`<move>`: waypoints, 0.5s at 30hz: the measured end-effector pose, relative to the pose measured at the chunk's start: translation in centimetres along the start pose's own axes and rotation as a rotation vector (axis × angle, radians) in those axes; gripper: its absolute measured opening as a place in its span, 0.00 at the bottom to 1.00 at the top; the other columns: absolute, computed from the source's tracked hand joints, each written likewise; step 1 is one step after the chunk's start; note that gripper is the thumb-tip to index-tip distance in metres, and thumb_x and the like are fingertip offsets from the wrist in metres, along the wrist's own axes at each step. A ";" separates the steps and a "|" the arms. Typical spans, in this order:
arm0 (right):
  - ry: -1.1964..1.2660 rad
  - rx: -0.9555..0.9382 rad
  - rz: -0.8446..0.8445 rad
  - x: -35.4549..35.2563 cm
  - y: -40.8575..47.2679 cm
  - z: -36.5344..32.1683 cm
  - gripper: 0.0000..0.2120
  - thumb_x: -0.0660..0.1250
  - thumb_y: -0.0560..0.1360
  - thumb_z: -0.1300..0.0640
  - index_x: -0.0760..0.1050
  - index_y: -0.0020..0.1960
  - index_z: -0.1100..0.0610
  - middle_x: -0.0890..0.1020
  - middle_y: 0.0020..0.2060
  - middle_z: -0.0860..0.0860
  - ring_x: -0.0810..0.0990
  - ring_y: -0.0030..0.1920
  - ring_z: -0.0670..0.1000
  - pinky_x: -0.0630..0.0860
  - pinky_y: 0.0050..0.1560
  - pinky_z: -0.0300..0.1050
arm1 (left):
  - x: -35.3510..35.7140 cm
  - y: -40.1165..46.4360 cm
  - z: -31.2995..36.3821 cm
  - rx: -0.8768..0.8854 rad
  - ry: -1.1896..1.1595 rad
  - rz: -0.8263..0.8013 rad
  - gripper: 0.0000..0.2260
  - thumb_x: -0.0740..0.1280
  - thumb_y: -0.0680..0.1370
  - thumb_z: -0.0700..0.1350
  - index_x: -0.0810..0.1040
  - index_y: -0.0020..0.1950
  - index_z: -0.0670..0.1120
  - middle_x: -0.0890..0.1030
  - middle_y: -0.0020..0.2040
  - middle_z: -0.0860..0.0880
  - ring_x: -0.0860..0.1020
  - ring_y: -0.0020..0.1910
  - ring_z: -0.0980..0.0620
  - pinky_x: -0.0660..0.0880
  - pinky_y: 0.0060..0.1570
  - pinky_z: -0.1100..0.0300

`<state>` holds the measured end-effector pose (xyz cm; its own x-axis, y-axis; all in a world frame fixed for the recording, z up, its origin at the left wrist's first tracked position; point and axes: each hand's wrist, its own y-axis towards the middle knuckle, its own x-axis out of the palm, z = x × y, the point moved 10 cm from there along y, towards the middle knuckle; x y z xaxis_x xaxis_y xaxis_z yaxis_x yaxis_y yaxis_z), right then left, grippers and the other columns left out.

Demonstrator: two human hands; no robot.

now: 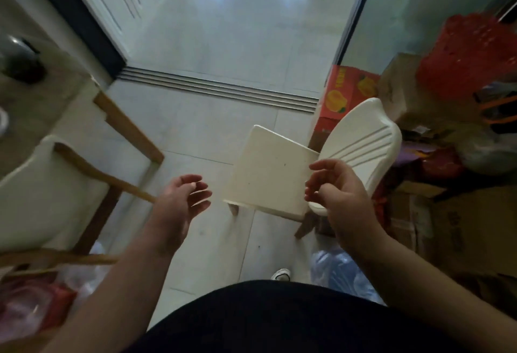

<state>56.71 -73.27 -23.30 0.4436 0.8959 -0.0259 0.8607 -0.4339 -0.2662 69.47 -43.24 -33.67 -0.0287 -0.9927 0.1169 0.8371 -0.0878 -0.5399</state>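
your dark top (279,319) fills the bottom edge, with a white shoe (281,274) and a blue bag (344,274) just beyond it on the floor (201,134). your left hand (179,201) is held out with its fingers loosely spread and grasps nothing. your right hand (338,193) is raised with its fingers loosely curled, also empty. the white chair (268,173) stands on the floor between and just beyond your hands, its ribbed back to the right. your right hand overlaps that back's lower edge in view; whether they touch is unclear. an armchair (42,185) sits at left. a red box (347,92) and a red basket (470,53) lie behind the chair, near the door track (218,87).
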 end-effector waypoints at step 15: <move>0.079 -0.132 -0.563 31.0 -20.6 -1.9 0.23 0.49 0.72 0.82 0.75 0.54 0.65 0.78 0.38 0.58 0.77 0.40 0.56 0.78 0.47 0.52 | -36.7 -30.8 0.5 0.372 -0.015 0.672 0.11 0.63 0.76 0.42 0.83 0.46 0.55 0.87 0.42 0.50 0.85 0.41 0.52 0.83 0.40 0.58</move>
<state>53.19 -36.74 -16.75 -0.0786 0.9843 0.1582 0.9909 0.0945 -0.0961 45.06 -4.02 -20.90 0.5566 -0.8213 -0.1251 0.8006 0.5705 -0.1833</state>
